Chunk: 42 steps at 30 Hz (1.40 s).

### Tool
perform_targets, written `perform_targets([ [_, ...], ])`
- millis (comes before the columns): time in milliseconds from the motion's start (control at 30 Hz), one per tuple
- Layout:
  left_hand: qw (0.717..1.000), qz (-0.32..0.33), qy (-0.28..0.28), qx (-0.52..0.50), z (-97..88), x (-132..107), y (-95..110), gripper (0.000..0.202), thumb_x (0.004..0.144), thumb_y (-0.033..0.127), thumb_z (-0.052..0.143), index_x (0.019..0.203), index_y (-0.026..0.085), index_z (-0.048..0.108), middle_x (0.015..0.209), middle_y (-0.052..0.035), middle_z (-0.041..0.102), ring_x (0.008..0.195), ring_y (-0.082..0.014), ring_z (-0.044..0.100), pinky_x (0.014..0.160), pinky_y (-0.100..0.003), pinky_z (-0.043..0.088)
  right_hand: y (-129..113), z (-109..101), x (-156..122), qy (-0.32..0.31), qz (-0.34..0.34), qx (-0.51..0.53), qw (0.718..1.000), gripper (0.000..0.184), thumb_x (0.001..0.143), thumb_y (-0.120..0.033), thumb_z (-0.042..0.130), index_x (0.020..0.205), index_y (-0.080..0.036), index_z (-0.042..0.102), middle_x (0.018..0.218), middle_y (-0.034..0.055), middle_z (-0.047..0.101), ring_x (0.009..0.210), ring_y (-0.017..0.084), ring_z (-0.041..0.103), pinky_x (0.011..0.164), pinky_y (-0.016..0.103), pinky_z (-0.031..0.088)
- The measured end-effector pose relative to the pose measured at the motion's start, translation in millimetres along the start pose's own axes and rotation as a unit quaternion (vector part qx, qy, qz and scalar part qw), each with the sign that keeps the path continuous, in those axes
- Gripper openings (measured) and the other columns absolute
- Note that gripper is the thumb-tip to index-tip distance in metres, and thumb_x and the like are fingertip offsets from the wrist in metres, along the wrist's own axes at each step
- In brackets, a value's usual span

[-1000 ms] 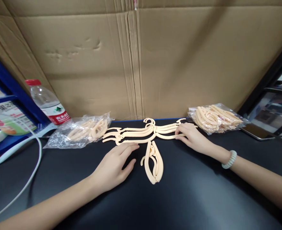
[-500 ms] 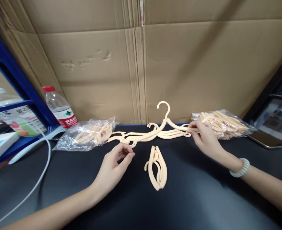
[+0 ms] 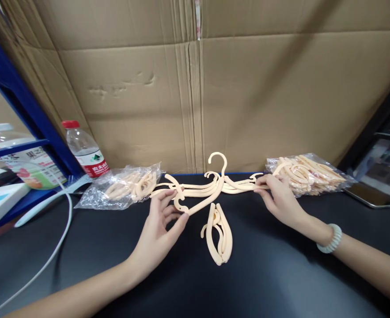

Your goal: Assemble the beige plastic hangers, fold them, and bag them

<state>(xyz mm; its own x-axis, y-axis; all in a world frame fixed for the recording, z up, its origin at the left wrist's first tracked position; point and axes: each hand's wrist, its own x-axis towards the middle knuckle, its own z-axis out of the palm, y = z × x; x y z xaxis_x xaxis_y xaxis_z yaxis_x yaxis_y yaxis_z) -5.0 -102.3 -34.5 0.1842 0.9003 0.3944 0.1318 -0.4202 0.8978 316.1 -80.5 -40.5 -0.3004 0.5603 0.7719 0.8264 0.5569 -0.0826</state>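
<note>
Cream plastic, an unfolded folding hanger [image 3: 211,198] is up front of a stack of similar hangers [image 3: 195,193], far-ctr of the black tabletop [image 3: 264,269], hook pointing up. L hand [image 3: 160,221] grips its L end btwn thumb & fingers; R hand [image 3: 277,194] pinches the R end, bracelet [image 3: 330,239] on that wrist. A folded hanger [image 3: 228,236] lies flat nearer, btwn the hands, touching neither. Clear bags w/ more hangers sit far L & far R: L bag [image 3: 117,187] just in front of a red-capped water bottle [image 3: 88,154], R bag [image 3: 309,174] beside a phone [image 3: 370,195]. Cardboard [image 3: 264,88] stands behind. White cable [image 3: 68,221] curves at L.
</note>
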Motion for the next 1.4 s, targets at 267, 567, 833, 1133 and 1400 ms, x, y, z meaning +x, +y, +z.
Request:
perform_targets([
  [267, 0.993, -0.021, -0.061, 0.102, -2.0, -1, -1, 0.034, 0.086, 0.032, 0.061, 0.119, 0.023, 0.059, 0.107, -0.006, 0.067, 0.09, -0.0198, 0.064, 0.084, -0.031, 0.052, -15, -1, 0, -0.009, -0.033, 0.007, 0.999, 0.005, 0.097, -0.018, 0.047, 0.099, -0.018, 0.052, 0.085, 0.0044, 0.06, 0.08, 0.021, 0.056, 0.081, 0.038, 0.034],
  [567, 0.997, -0.073, -0.029, 0.003, -2.4, 3, 3, 0.035, 0.081, 0.035, 0.069, 0.113, 0.02, 0.066, 0.101, -0.0054, 0.07, 0.075, -0.0153, 0.064, 0.069, -0.024, 0.056, -11, -9, 5, 0.01, -0.115, -0.131, 0.985, 0.019, 0.095, -0.007, 0.045, 0.099, -0.017, 0.06, 0.098, 0.0098, 0.065, 0.091, 0.025, 0.053, 0.075, 0.037, 0.038],
  [833, 0.998, -0.064, -0.021, -0.009, -1.8, 2, 4, 0.034, 0.081, 0.034, 0.07, 0.112, 0.021, 0.067, 0.099, -0.0045, 0.07, 0.073, -0.014, 0.064, 0.069, -0.023, 0.057, -14, -14, 5, 0.075, -0.138, -0.293, 0.943, 0.027, 0.089, -0.002, 0.047, 0.095, -0.016, 0.07, 0.107, 0.0147, 0.06, 0.08, 0.021, 0.055, 0.069, 0.032, 0.041],
  [1133, 0.999, -0.038, -0.005, -0.013, -0.6, 1, 9, 0.031, 0.08, 0.031, 0.07, 0.109, 0.021, 0.069, 0.094, -0.0025, 0.07, 0.067, -0.0118, 0.063, 0.064, -0.02, 0.057, -16, -16, 5, 0.057, -0.115, -0.352, 0.927, 0.029, 0.088, -0.001, 0.049, 0.1, -0.02, 0.067, 0.115, 0.0095, 0.061, 0.062, 0.013, 0.053, 0.057, 0.027, 0.036],
  [1400, 0.997, -0.062, 0.001, -0.048, 0.0, 1, 9, 0.029, 0.079, 0.031, 0.072, 0.105, 0.018, 0.069, 0.089, -0.0045, 0.072, 0.073, -0.0171, 0.07, 0.071, -0.025, 0.058, -9, -7, 2, 0.015, -0.071, -0.214, 0.974, 0.031, 0.089, -0.002, 0.041, 0.103, -0.019, 0.063, 0.135, 0.0167, 0.044, 0.09, 0.023, 0.062, 0.067, 0.035, 0.051],
])
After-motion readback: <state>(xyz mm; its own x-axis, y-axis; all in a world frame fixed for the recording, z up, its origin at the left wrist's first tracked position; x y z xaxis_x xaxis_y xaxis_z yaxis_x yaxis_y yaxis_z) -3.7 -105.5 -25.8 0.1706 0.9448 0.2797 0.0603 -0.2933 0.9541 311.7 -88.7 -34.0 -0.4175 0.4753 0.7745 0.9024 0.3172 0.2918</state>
